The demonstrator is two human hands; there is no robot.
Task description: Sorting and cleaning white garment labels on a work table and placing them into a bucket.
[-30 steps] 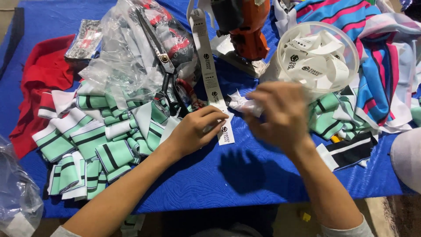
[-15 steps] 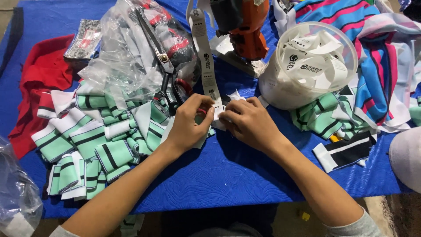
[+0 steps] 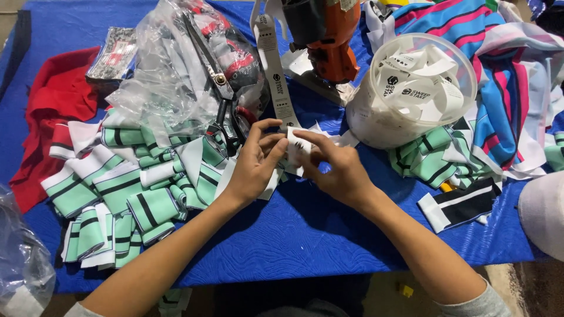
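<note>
Both hands meet over the middle of the blue table [image 3: 305, 235], working one small white label [image 3: 296, 148] between them: the left hand [image 3: 254, 164] pinches its left edge with thumb and fingers closed on it, and the right hand [image 3: 335, 170] folds over its right side, its grip likewise closed on the label. The label sits at the lower end of a long white label strip [image 3: 275, 70] that hangs down from near the orange machine [image 3: 332, 38]; whether it is already cut free I cannot tell. As to progress, I judge the work well under way but far from finished: a clear round tub [image 3: 411, 88] to the right already holds many loose white labels, while a large heap of green-and-white striped cuffs [image 3: 123, 199] lies to the left and a smaller heap [image 3: 435, 158] below the tub, none showing a label attached. A pair of scissors [image 3: 220, 100] rests on the clear plastic bag [image 3: 170, 76], not in hand. Compared with a second ago, the right hand has come back from beside the tub to join the left, and both have drawn closer together around the label, the fingers now tighter on it than half a second ago
</note>
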